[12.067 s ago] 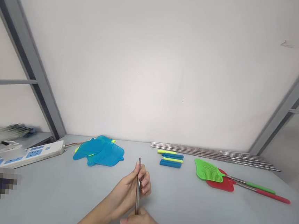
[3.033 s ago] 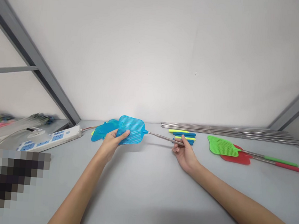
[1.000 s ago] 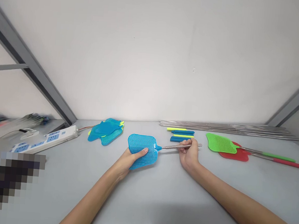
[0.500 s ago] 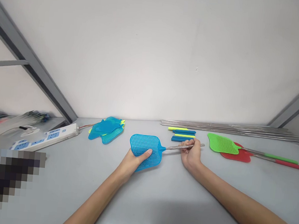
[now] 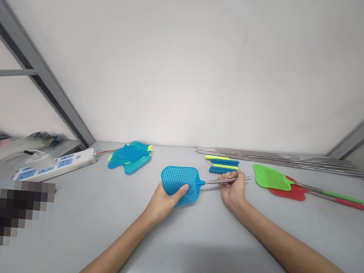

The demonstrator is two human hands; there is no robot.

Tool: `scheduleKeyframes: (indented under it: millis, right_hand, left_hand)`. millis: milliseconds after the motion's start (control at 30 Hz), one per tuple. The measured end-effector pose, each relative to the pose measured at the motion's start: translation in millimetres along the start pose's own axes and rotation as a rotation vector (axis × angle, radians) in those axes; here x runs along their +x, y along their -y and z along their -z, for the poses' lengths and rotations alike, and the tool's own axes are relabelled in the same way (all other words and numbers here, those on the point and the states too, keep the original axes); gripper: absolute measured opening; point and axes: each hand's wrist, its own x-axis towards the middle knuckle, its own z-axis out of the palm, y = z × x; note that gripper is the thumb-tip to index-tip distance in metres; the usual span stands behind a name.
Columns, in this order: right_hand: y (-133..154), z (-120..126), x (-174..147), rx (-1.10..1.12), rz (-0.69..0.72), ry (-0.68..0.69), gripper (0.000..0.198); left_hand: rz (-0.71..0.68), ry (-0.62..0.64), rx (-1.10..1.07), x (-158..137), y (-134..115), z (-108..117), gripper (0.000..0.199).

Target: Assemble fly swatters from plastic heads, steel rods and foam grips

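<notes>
A blue perforated fly swatter head (image 5: 180, 176) is gripped by my left hand (image 5: 163, 205), thumb on its top face and the other fingers hidden beneath. From the neck of the head a metal telescopic rod (image 5: 213, 181) runs to the right. My right hand (image 5: 234, 190) is closed round that rod, whose far end pokes out past the fingers. Just behind my right hand lie several blue and yellow handle grips (image 5: 224, 162), side by side on the grey table (image 5: 191, 243).
A pile of blue and yellow swatter heads (image 5: 132, 155) lies left. Several metal rods (image 5: 282, 160) lie along the wall. At right, a green fly swatter (image 5: 270, 177) overlaps a red fly swatter (image 5: 291, 193). A white power strip (image 5: 68, 164) sits at far left.
My left hand and the swatter head have shifted slightly to the right, and the head's tilt differs a little. My right hand keeps its hold on the rod. The camera view has moved slightly.
</notes>
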Motion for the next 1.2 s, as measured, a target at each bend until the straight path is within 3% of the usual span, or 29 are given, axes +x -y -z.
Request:
scheduleKeyframes:
  millis: [467,733,1033,1200]
  right_hand:
    - [0.5,-0.5,-0.5,-0.019,-0.012,0.009,0.035]
    - [0.5,-0.5,0.5,-0.040,-0.024,0.041,0.035]
    - [-1.8,-1.1,-1.3,-0.114,-0.039,0.119,0.034]
    - [-3.5,-1.9,-4.0,-0.162,-0.045,0.150,0.034]
  left_hand:
    - [-0.157,-0.033,0.186,-8.4,-3.1,-6.7,0.021]
    - [-0.111,-0.051,0.191,-8.6,-6.4,-3.9,0.022]
    - [-0.073,-0.059,0.050,-1.4,-20.3,12.4,0.021]
    - [-0.048,-0.123,-0.187,8.6,-22.4,26.0,0.025]
